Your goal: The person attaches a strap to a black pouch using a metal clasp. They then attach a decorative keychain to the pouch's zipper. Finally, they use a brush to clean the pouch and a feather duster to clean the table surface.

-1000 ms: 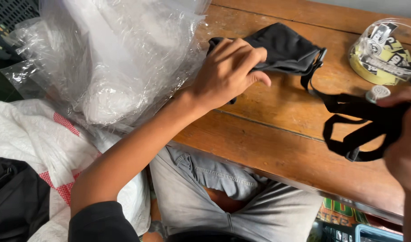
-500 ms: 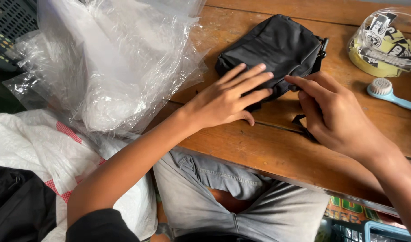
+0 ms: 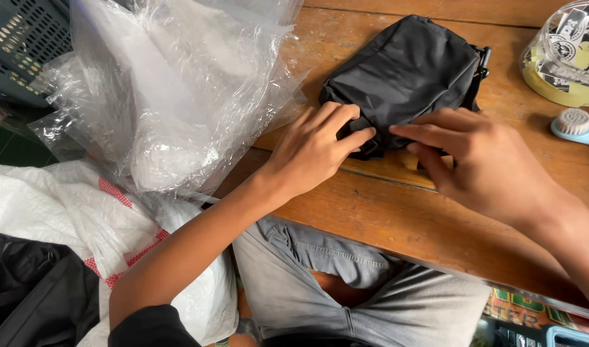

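Observation:
A small black fabric pouch (image 3: 407, 71) lies on the wooden table (image 3: 397, 212), with a black buckle at its far right corner. My left hand (image 3: 313, 151) pinches the pouch's near edge with curled fingers. My right hand (image 3: 477, 160) presses its fingertips on the same near edge from the right. The strap is tucked out of sight under or behind the pouch.
A heap of crumpled clear plastic bags (image 3: 172, 90) covers the table's left end. A clear round container with yellow contents (image 3: 567, 54) and a light blue brush (image 3: 577, 125) sit at the far right. A white woven sack (image 3: 69, 218) and a dark crate (image 3: 21, 45) are at left.
The strap my right hand held out a second ago has been folded in. Both hands have moved onto the pouch's near edge, the left one curling from flat to pinching.

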